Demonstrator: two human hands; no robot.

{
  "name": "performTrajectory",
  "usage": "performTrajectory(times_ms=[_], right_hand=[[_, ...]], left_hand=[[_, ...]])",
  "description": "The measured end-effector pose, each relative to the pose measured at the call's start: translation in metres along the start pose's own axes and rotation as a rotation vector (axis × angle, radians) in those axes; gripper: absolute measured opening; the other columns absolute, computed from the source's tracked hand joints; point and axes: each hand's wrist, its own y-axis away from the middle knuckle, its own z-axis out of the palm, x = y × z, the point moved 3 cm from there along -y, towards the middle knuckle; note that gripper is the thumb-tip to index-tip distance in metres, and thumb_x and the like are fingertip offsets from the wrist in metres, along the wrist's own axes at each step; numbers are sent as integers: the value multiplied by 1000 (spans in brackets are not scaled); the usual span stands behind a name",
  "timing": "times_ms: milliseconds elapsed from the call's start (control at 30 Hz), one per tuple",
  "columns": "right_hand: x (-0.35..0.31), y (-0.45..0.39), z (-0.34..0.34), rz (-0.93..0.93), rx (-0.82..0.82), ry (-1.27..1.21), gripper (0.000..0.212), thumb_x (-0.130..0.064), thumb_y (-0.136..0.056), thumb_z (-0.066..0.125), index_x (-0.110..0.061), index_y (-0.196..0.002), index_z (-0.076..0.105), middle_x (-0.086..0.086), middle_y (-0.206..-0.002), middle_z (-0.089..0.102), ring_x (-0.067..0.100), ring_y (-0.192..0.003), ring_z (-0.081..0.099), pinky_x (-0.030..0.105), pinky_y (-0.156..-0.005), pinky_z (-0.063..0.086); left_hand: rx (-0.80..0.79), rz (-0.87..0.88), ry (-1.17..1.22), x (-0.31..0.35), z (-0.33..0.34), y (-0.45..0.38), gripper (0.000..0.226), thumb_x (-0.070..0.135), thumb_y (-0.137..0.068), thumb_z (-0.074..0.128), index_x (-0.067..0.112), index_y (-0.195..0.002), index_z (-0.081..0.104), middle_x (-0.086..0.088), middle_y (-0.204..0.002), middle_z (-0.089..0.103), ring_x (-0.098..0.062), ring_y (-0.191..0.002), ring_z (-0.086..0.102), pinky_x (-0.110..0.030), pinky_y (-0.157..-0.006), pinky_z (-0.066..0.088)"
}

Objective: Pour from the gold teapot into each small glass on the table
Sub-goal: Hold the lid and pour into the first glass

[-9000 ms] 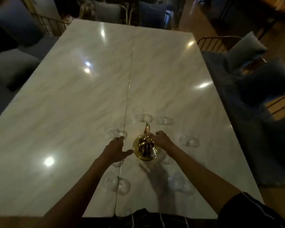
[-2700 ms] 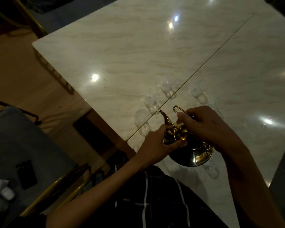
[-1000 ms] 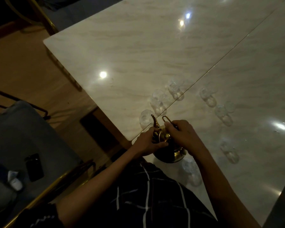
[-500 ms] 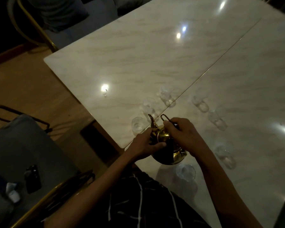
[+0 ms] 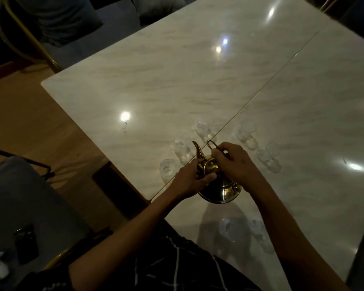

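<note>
- Marble-look surface point(image 5: 177, 85), pale and glossy with ceiling-light glints, a seam running diagonally across it; wooden floor point(image 5: 29, 122) to the left.
- Right hand point(image 5: 235, 162): fingers curled round the handle of the gold teapot point(image 5: 216, 181), which is held tipped.
- Left hand point(image 5: 190, 179): thumb and fingers pressed against the teapot's lid and body, steadying it.
- Change against half a second ago: spout has moved from the near-left glass point(image 5: 166, 170) to the second glass point(image 5: 182, 143), where it now points. Judged: first pour finished, second one beginning.
- Glasses, small and clear: third glass point(image 5: 203, 128), fourth glass point(image 5: 245, 133), fifth glass point(image 5: 270, 156) farther out; two near glasses point(image 5: 229, 227) by the front edge.
- Contents: too dim and transparent to tell any fill level.
- Grey cushioned chair point(image 5: 13, 206) at left, carrying a dark phone point(image 5: 26, 242).
</note>
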Motion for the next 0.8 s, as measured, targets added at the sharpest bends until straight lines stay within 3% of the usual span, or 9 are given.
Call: performTrajectory(times_ms=[200,333,467,600,800], right_hand=[[6,-33,20,64,1,1,21,-38,-96,51,-22,-96,64,5,-98,68,20,-88,67,47,-83,57],[9,-52,36,107,-12,23,20,-37,-97,50,-22,-96,63,6,-97,67,23,-89,67,45,-83,57],[12,-70,45,147,-21,53,23,-38,-97,50,-19,-98,63,6,-96,68,21,-85,66,46,-83,57],[11,-83,48,167,-13,58,26,-38,-97,51,-16,-94,65,2,-87,69,18,-81,67,43,-83,56],[15,-91,51,164,-50,114,27,-46,-94,50,-23,-93,65,4,-102,66,21,-89,66,45,-86,54]], left_hand=[[-47,-38,1,-20,-11,-30,68,47,-89,68,16,-144,42,-5,-131,60,-18,-114,60,-25,-87,47],[-82,-24,-8,-30,-20,-46,59,37,-92,69,11,-140,46,-6,-125,62,-13,-104,58,-14,-76,42],[-130,-7,7,-37,-23,-58,50,33,-94,66,10,-136,50,-8,-124,62,-12,-101,57,-12,-77,43],[-170,-31,40,-39,-23,-66,46,31,-96,63,10,-135,51,-9,-126,61,-23,-111,61,-35,-92,52],[-181,-59,87,-41,-19,-71,44,28,-98,62,10,-136,50,-9,-126,61,-19,-110,60,-31,-92,49]])
